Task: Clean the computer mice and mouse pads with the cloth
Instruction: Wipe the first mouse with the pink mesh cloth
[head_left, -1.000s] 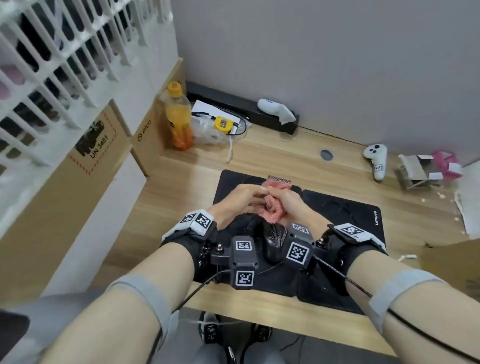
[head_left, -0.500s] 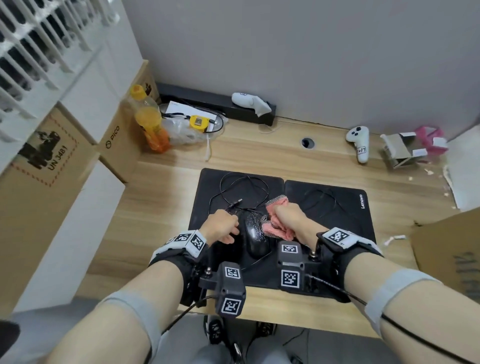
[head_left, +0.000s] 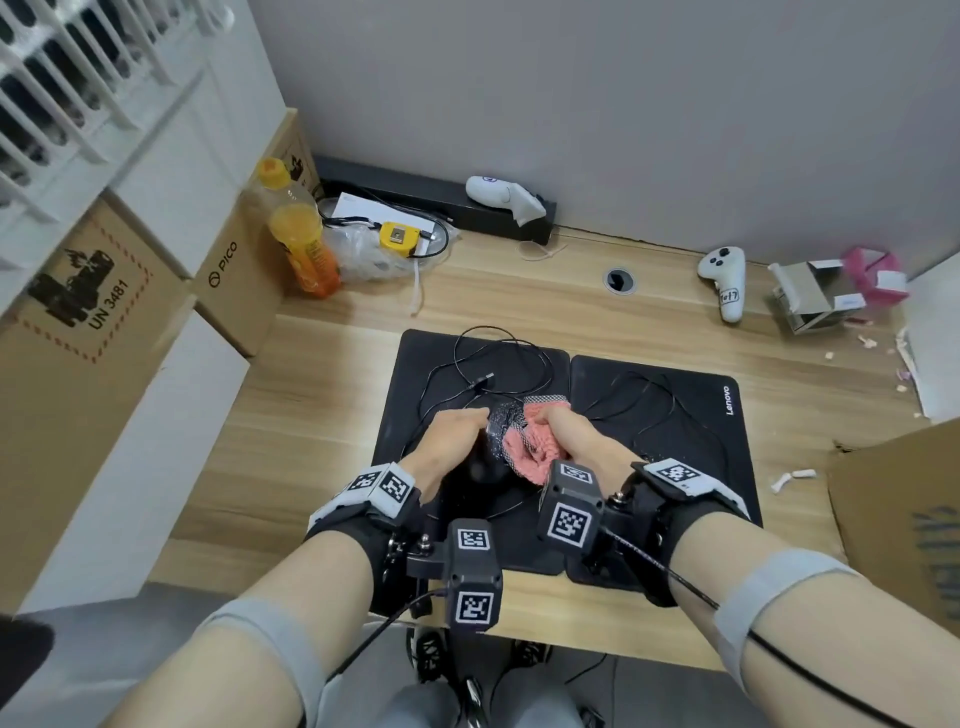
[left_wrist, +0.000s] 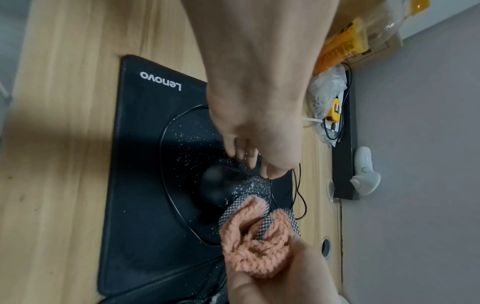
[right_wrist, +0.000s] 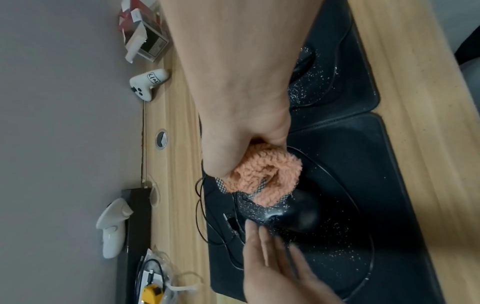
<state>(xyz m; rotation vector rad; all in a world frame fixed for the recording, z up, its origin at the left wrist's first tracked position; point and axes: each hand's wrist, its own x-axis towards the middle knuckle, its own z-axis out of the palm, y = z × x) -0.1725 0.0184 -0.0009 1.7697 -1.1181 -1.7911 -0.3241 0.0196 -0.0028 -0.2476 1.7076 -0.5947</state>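
Mouse (head_left: 485, 462): black, speckled white, on left pad (head_left: 415, 395) at seam with right pad (head_left: 691, 415); long axis 12–6. Left hand (head_left: 452, 441): at 9 o'clock of mouse, fingertips (left_wrist: 244, 158) touching its front; whether curled round it, cannot tell. Right hand (head_left: 576, 436): at 3 o'clock, fist closed round bunched cloth (head_left: 530, 447), cloth touching mouse's right flank. Cloth hand nearer; likely next wipe runs leftward over shell.

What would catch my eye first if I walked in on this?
Probably the fluffy salmon-pink cloth bunched in the right hand, pressed against a speck-dusted black computer mouse that the left hand steadies, mid-desk on two black mouse pads. Next, the orange drink bottle at the far left.
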